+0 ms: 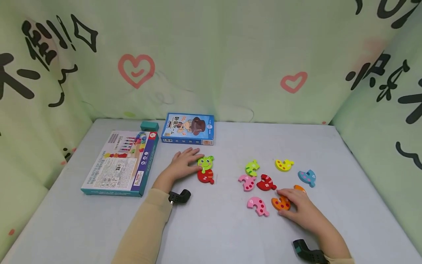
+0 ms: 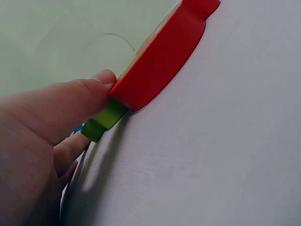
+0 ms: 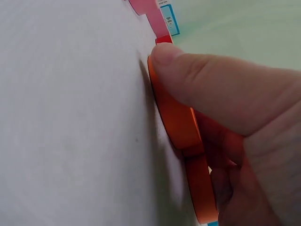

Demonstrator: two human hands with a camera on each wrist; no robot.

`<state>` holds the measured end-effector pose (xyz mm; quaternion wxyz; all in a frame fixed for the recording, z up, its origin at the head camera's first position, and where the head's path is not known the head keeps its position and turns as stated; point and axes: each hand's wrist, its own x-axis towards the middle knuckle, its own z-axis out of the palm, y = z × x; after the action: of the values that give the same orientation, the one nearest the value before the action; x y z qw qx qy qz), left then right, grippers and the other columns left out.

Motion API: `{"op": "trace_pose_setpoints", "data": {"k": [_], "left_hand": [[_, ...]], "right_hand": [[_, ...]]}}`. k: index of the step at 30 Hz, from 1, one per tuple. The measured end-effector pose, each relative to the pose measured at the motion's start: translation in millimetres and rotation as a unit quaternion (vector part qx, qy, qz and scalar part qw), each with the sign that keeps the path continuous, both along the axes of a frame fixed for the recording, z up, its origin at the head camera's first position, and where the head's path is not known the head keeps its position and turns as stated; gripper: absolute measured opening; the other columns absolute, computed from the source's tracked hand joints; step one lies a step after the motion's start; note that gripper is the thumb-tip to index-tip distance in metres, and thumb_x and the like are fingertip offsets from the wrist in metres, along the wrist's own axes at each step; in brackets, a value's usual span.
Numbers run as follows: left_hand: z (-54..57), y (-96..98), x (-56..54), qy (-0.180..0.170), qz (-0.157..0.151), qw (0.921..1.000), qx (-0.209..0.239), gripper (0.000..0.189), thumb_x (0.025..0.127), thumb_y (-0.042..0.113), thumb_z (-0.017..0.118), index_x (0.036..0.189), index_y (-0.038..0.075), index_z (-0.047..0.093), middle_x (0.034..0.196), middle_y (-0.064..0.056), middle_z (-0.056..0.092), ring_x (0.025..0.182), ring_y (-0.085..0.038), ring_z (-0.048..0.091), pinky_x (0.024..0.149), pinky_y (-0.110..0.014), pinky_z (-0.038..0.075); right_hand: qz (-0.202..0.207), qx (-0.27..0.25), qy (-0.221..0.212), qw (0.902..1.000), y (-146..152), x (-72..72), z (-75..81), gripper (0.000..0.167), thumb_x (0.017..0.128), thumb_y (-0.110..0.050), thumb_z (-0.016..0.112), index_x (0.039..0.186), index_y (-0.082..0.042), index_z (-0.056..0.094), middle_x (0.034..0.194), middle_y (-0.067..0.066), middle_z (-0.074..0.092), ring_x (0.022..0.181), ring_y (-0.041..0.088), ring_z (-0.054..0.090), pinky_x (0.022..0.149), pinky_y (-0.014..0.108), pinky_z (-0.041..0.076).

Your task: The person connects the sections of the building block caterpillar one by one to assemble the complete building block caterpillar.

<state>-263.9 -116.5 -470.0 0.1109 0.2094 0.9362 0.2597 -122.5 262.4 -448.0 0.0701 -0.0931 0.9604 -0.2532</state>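
Orange with red dots, one curved piece (image 1: 280,204) is on the right-hand part of the table (image 1: 217,234), pinched between the thumb and fingers of the right hand (image 1: 304,209). Just beyond those fingers sits a second orange piece (image 1: 299,188), mostly covered by the hand. Toward the left edge, the left hand (image 1: 182,164) grips a green head piece (image 1: 206,161) with a smiling face, thumb on its near side and a finger on its far side. Touching that head is a red striped piece (image 1: 206,176) (it carries a figure 2), on the side away from the far edge.

Between the hands lie a green striped piece (image 1: 250,168), a pink dotted piece (image 1: 250,184) and a red dotted piece (image 1: 266,185), close together. Nearer the wearer is another pink piece (image 1: 261,208). A yellow piece (image 1: 282,167) lies farther toward the far edge, and a blue one (image 1: 308,178) is the nearest to the right edge.

Along the left edge lies a large box (image 1: 113,172); by the far left corner, a teal block (image 1: 149,126) stands next to a blue box (image 1: 188,129) at the far edge.
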Motion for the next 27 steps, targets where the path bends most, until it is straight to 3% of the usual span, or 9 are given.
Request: {"op": "trace_pose_setpoints", "data": {"k": [7, 13, 22, 27], "left_hand": [[3.6, 2.3, 1.3, -0.01, -0.002, 0.9999, -0.002, 0.055, 0.085, 0.045, 0.054, 0.136, 0.027, 0.043, 0.15, 0.001, 0.027, 0.141, -0.024, 0.012, 0.111, -0.056, 0.001], [5.2, 1.5, 3.2, -0.008, 0.001, 1.0, -0.001, 0.055, 0.085, 0.044, 0.054, 0.136, 0.026, 0.043, 0.15, 0.001, 0.027, 0.141, -0.024, 0.012, 0.111, -0.056, 0.001], [3.6, 2.1, 3.8, -0.015, -0.004, 0.9999, -0.001, 0.055, 0.086, 0.045, 0.053, 0.137, 0.026, 0.042, 0.151, 0.001, 0.025, 0.141, -0.024, 0.011, 0.111, -0.056, 0.001], [4.9, 0.8, 1.3, -0.013, -0.003, 0.9999, -0.003, 0.055, 0.086, 0.045, 0.053, 0.137, 0.027, 0.042, 0.151, 0.002, 0.024, 0.141, -0.024, 0.011, 0.111, -0.056, 0.0]], "right_hand": [[-0.026, 0.029, -0.015, 0.9991, -2, 0.2, 0.1, 0.071, 0.071, -0.033, 0.074, 0.128, -0.001, 0.047, 0.131, 0.019, 0.044, 0.12, 0.039, 0.035, 0.091, 0.059, 0.04], [-0.025, 0.031, -0.003, 0.9992, -3, -0.8, 0.5, 0.063, 0.072, -0.03, 0.074, 0.123, -0.001, 0.053, 0.13, 0.018, 0.045, 0.12, 0.038, 0.035, 0.092, 0.059, 0.039], [-0.011, 0.0, 0.055, 0.9984, -8, 1.8, 6.8, 0.06, 0.072, -0.019, 0.075, 0.125, -0.005, 0.051, 0.13, 0.015, 0.044, 0.119, 0.034, 0.036, 0.089, 0.058, 0.042], [-0.01, -0.04, 0.039, 0.9984, -21, -5.0, 17.4, 0.061, 0.075, -0.015, 0.073, 0.13, -0.008, 0.046, 0.134, 0.014, 0.042, 0.111, 0.032, 0.049, 0.084, 0.049, 0.049]]}}
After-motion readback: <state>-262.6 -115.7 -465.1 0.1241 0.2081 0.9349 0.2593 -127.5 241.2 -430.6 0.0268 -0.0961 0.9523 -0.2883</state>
